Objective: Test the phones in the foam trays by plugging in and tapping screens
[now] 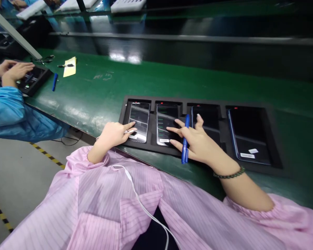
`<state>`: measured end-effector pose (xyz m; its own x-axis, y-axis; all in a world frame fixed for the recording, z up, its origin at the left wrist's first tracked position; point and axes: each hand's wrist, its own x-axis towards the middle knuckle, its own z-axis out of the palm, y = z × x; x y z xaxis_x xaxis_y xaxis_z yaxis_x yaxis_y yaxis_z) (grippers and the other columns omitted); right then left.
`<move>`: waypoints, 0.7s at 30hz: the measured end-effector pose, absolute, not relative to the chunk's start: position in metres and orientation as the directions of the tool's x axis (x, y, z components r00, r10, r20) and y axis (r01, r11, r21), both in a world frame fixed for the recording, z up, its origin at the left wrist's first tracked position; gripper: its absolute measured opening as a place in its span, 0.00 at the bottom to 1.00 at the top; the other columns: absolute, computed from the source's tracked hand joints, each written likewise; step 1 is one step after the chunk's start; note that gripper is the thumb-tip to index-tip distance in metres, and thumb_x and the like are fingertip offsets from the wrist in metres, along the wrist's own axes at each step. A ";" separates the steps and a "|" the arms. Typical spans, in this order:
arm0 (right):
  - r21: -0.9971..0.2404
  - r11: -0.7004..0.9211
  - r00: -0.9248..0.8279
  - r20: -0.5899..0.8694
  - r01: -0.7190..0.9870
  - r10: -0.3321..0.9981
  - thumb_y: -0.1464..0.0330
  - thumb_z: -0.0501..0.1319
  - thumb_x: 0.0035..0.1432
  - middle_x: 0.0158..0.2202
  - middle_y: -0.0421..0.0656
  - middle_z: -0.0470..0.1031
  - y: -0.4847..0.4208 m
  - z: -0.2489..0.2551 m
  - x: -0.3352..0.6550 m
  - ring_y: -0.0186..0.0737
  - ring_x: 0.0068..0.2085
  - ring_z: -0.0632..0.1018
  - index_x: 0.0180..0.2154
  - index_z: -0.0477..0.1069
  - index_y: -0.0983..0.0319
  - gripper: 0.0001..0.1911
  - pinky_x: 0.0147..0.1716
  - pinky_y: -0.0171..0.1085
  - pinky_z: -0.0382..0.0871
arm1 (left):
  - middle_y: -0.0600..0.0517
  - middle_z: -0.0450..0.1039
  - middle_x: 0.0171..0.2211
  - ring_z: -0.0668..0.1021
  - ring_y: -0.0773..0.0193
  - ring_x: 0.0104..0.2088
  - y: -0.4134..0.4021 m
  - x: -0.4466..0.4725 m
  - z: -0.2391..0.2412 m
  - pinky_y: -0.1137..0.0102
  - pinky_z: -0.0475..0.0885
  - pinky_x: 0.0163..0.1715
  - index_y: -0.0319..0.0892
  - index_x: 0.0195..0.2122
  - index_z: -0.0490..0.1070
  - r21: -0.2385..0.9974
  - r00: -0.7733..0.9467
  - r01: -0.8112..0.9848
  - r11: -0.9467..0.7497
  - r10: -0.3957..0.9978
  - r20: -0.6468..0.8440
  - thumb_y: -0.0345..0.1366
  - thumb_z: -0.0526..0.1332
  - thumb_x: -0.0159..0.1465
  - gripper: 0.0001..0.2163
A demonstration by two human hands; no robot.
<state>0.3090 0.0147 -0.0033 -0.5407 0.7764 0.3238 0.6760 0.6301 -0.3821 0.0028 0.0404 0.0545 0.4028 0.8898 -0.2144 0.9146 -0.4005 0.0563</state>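
A black foam tray (152,125) lies before me with several phones in its recesses, screens up. My left hand (113,134) is over the leftmost phone (141,119), forefinger at its screen, with a small thin white item (130,131) between thumb and fingers; its kind is unclear. My right hand (198,144) holds a blue pen (185,144) between its fingers, and its fingertips reach the lit screen of the second phone (161,119). Partly behind that hand is the third phone (210,119). The rightmost phone (247,132) carries white labels.
A co-worker's hands (15,72) rest over another black tray (33,83) at left. Near it on the green bench (94,83) are a blue pen (54,82), yellow paper (69,67) and a black pen (65,65). A white cable (135,194) hangs across my pink smock.
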 end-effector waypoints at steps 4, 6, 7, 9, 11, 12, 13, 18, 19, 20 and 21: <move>-0.397 0.605 -0.501 0.341 0.690 0.795 0.58 0.54 0.68 0.48 0.49 0.81 0.013 -0.006 0.311 0.60 0.60 0.75 0.39 0.68 0.59 0.12 0.68 0.71 0.43 | 0.43 0.83 0.35 0.82 0.55 0.35 0.040 0.007 0.053 0.69 0.68 0.33 0.47 0.63 0.72 0.056 0.360 0.932 -0.357 0.902 -0.240 0.47 0.52 0.72 0.22; -0.379 0.627 -0.504 0.380 0.680 0.776 0.59 0.55 0.68 0.49 0.49 0.81 0.011 -0.005 0.310 0.60 0.60 0.75 0.42 0.69 0.59 0.11 0.67 0.71 0.43 | 0.43 0.84 0.36 0.83 0.55 0.36 0.039 0.006 0.051 0.68 0.68 0.33 0.47 0.63 0.72 0.082 0.360 0.933 -0.351 0.902 -0.238 0.46 0.53 0.72 0.22; -0.371 0.634 -0.503 0.395 0.679 0.769 0.60 0.55 0.68 0.49 0.49 0.80 0.012 -0.004 0.308 0.61 0.60 0.74 0.45 0.69 0.60 0.12 0.67 0.71 0.43 | 0.44 0.84 0.36 0.83 0.54 0.36 0.039 0.005 0.050 0.68 0.68 0.34 0.48 0.63 0.71 0.093 0.358 0.934 -0.346 0.904 -0.235 0.46 0.53 0.72 0.22; -0.360 0.627 -0.488 0.407 0.691 0.772 0.61 0.55 0.68 0.50 0.51 0.80 0.014 -0.004 0.303 0.62 0.62 0.73 0.48 0.69 0.60 0.13 0.66 0.73 0.41 | 0.44 0.83 0.35 0.83 0.54 0.36 0.039 0.004 0.048 0.67 0.69 0.35 0.49 0.65 0.70 0.101 0.340 0.940 -0.325 0.911 -0.234 0.46 0.53 0.72 0.22; -0.355 0.604 -0.464 0.406 0.714 0.787 0.59 0.54 0.68 0.50 0.52 0.79 0.017 -0.006 0.297 0.64 0.62 0.72 0.48 0.69 0.61 0.15 0.65 0.74 0.39 | 0.45 0.83 0.33 0.83 0.54 0.36 0.039 0.005 0.048 0.67 0.69 0.35 0.49 0.66 0.67 0.088 0.297 0.955 -0.284 0.925 -0.237 0.45 0.52 0.72 0.23; -0.352 0.593 -0.452 0.408 0.724 0.794 0.58 0.53 0.69 0.50 0.53 0.79 0.018 -0.007 0.294 0.65 0.62 0.72 0.49 0.69 0.62 0.16 0.65 0.75 0.38 | 0.45 0.83 0.33 0.83 0.53 0.36 0.039 0.006 0.048 0.67 0.70 0.36 0.49 0.67 0.66 0.075 0.269 0.963 -0.258 0.932 -0.242 0.46 0.52 0.72 0.24; -0.351 0.582 -0.440 0.407 0.733 0.800 0.58 0.53 0.69 0.49 0.54 0.79 0.019 -0.008 0.292 0.65 0.62 0.71 0.49 0.68 0.62 0.17 0.64 0.76 0.37 | 0.45 0.83 0.34 0.83 0.53 0.36 0.039 0.008 0.049 0.67 0.70 0.36 0.49 0.68 0.64 0.060 0.240 0.971 -0.232 0.938 -0.249 0.46 0.51 0.73 0.24; -0.364 0.507 -0.370 0.384 0.781 0.846 0.57 0.53 0.68 0.42 0.51 0.80 0.016 -0.003 0.298 0.64 0.62 0.73 0.51 0.67 0.61 0.18 0.66 0.73 0.35 | 0.45 0.82 0.34 0.84 0.53 0.38 0.041 0.020 0.056 0.68 0.71 0.37 0.50 0.71 0.57 -0.002 0.153 0.987 -0.161 0.942 -0.300 0.47 0.50 0.73 0.26; -0.367 0.489 -0.345 0.393 0.791 0.853 0.58 0.53 0.68 0.43 0.51 0.80 0.014 0.000 0.305 0.64 0.61 0.73 0.49 0.67 0.60 0.15 0.66 0.73 0.34 | 0.45 0.82 0.34 0.84 0.52 0.38 0.041 0.022 0.058 0.67 0.71 0.37 0.51 0.71 0.58 -0.010 0.147 0.987 -0.157 0.940 -0.309 0.47 0.50 0.73 0.26; -0.371 0.467 -0.308 0.413 0.803 0.857 0.59 0.53 0.68 0.45 0.52 0.80 0.012 0.002 0.313 0.63 0.61 0.73 0.45 0.66 0.59 0.12 0.67 0.73 0.33 | 0.44 0.82 0.34 0.84 0.51 0.38 0.041 0.024 0.059 0.67 0.71 0.37 0.51 0.71 0.59 -0.019 0.140 0.988 -0.154 0.939 -0.315 0.48 0.49 0.73 0.25; -0.379 0.437 -0.256 0.441 0.816 0.860 0.60 0.53 0.68 0.47 0.51 0.81 0.009 0.004 0.322 0.63 0.61 0.73 0.42 0.64 0.57 0.09 0.67 0.73 0.32 | 0.43 0.82 0.35 0.84 0.49 0.38 0.041 0.025 0.060 0.66 0.72 0.36 0.51 0.70 0.60 -0.027 0.134 0.988 -0.151 0.938 -0.319 0.48 0.49 0.73 0.25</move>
